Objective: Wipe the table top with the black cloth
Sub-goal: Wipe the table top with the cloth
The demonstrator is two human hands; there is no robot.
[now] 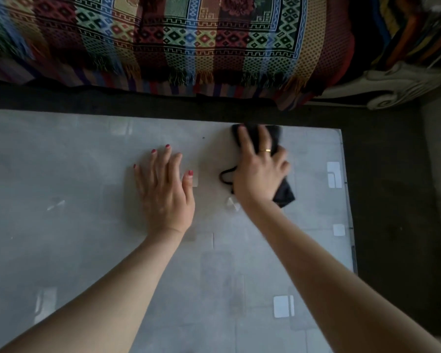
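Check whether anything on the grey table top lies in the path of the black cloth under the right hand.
Only the left hand, resting flat on the grey table top just left of the crumpled black cloth, would block a leftward stroke. The right hand presses the cloth near the far right corner; no loose objects are visible.

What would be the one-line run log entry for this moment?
step: wiping | right hand presses black cloth on table top, far right corner | left hand flat on table

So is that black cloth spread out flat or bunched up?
Bunched up. The black cloth shows crumpled in dark folds on both sides of the right hand pressing it to the table.
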